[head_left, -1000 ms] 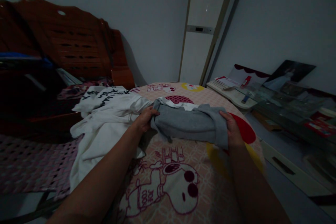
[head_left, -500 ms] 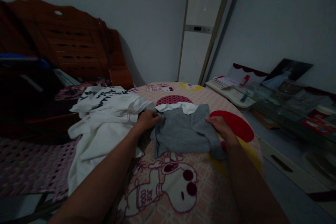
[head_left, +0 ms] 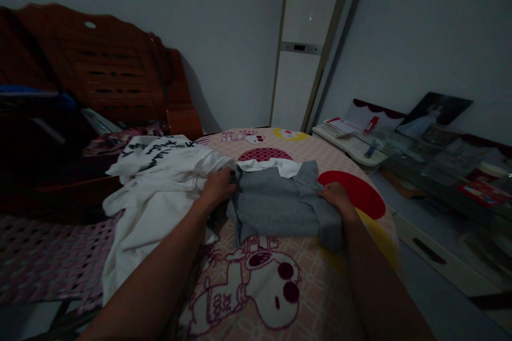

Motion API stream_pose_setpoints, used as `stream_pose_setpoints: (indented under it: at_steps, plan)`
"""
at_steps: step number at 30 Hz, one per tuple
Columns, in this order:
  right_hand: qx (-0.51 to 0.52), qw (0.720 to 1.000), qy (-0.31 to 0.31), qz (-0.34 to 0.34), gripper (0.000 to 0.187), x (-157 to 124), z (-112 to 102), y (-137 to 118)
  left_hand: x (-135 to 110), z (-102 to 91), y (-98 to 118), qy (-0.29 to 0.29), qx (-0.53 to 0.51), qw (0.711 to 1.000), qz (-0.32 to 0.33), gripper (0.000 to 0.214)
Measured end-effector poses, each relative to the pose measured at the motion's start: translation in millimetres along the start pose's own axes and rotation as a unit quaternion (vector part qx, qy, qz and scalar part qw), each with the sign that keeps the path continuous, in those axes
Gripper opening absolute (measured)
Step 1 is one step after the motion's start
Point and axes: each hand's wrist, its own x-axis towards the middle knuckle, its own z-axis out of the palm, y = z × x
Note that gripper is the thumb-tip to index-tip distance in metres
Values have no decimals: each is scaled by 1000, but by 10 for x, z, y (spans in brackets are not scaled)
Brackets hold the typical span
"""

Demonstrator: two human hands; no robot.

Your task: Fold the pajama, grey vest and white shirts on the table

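Observation:
A small grey knitted sweater [head_left: 276,205] with a white collar lies spread on the round table's patterned cloth [head_left: 320,282]. My left hand [head_left: 219,189] is closed at the sweater's left shoulder edge, with a bit of grey fabric at the fingertips. At the sweater's right side, my right hand [head_left: 335,195] pinches the edge of the sleeve. Left of the sweater a white shirt [head_left: 160,192] with dark lettering lies in loose folds, close by my left hand and forearm.
At the left stands a wooden bench [head_left: 112,74] with bags and cloth on it, beside a pink woven seat [head_left: 48,256]. On the right is a glass-topped cabinet [head_left: 424,165] holding papers and a framed photo [head_left: 436,112]. A tall white air conditioner [head_left: 298,85] stands in the corner.
My left hand has shifted slightly left and down along the sweater's edge. My right hand has moved a little lower on the sleeve side. The view has tilted up slightly.

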Motion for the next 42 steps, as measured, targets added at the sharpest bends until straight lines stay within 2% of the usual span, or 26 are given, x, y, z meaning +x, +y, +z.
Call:
stream_pose_setpoints:
  at_steps: [4,11,18,27,36,42]
  plan:
    - [-19,1000,0,-14,17,-28,18,-33,-26,29,11,-33,18,999,-2,47]
    - [-46,999,-8,-26,25,-17,65,-25,-56,54,45,-48,12,999,-10,57]
    - [-100,994,44,-20,37,20,177,-91,-94,44,81,-51,38,998,-2,54]
    - [-107,993,43,-20,35,44,208,-142,-113,58,87,-93,83,992,3,45]
    - [-124,990,63,-24,30,98,275,-173,-151,72,56,-106,66,992,11,47]
    - [-122,989,79,-30,29,143,329,-126,-169,78,70,-96,62,993,13,48]
